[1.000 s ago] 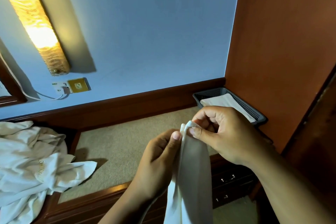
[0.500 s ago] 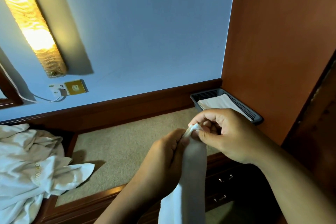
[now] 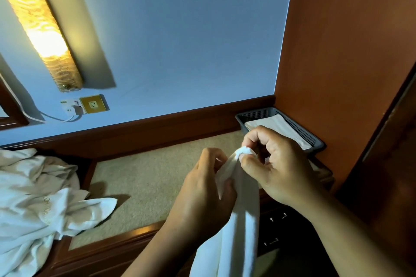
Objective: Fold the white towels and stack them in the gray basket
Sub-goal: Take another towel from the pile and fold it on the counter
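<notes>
Left hand (image 3: 202,189) slid down from the corner and gripped the white towel (image 3: 238,231) lower. Right hand (image 3: 276,164) pinched its top corner. It hung before the gray basket (image 3: 315,139). The smart play was to run that edge taut to the next corner.

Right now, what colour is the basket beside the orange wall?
The basket is gray, with perforated sides; the head view shows it best.
</notes>
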`<state>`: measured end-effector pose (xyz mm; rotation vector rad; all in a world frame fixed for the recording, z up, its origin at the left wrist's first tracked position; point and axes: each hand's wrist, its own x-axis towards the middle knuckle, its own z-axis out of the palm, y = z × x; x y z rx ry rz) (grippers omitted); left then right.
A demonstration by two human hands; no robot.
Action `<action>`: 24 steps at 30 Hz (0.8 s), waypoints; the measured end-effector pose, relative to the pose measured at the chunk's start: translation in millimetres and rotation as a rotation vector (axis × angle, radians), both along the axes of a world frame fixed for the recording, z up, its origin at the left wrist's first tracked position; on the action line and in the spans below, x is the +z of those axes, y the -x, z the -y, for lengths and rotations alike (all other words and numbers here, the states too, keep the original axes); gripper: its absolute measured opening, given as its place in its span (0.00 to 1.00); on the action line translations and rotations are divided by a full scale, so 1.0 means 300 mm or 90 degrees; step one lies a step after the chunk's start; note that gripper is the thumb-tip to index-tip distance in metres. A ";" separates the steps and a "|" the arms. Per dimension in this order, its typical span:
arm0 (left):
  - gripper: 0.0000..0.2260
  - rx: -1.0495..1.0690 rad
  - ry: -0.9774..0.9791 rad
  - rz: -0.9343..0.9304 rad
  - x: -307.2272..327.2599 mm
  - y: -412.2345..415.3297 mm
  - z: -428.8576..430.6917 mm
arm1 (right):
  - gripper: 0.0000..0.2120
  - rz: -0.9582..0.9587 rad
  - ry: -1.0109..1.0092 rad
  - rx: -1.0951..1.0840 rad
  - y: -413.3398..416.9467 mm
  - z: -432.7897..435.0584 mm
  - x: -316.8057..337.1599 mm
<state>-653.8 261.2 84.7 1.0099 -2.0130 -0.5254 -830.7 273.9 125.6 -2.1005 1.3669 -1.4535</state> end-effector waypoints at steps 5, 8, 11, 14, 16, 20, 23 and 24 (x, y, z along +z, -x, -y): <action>0.06 -0.010 -0.059 -0.062 -0.094 -0.050 0.015 | 0.06 0.036 -0.027 -0.030 0.012 0.029 -0.012; 0.04 -0.022 -0.092 -0.188 -0.104 -0.071 0.006 | 0.12 -0.025 -0.087 -0.023 0.035 0.037 -0.002; 0.07 0.000 -0.107 -0.215 -0.094 -0.075 0.000 | 0.14 -0.163 -0.086 -0.040 0.049 0.042 0.000; 0.07 0.003 -0.081 -0.148 -0.088 -0.067 -0.008 | 0.10 -0.281 -0.074 -0.048 0.036 0.048 -0.011; 0.06 -0.020 -0.101 -0.118 -0.093 -0.061 -0.013 | 0.13 -0.301 -0.011 -0.057 0.030 0.056 -0.023; 0.16 -0.077 -0.177 -0.010 -0.161 -0.077 0.020 | 0.07 -0.274 0.101 -0.059 -0.003 0.058 -0.036; 0.20 -0.053 -0.169 0.181 -0.313 -0.143 0.092 | 0.07 -0.240 0.131 -0.087 -0.014 0.076 -0.040; 0.17 -0.026 -0.176 0.254 -0.378 -0.174 0.114 | 0.07 -0.225 0.141 -0.103 -0.008 0.084 -0.034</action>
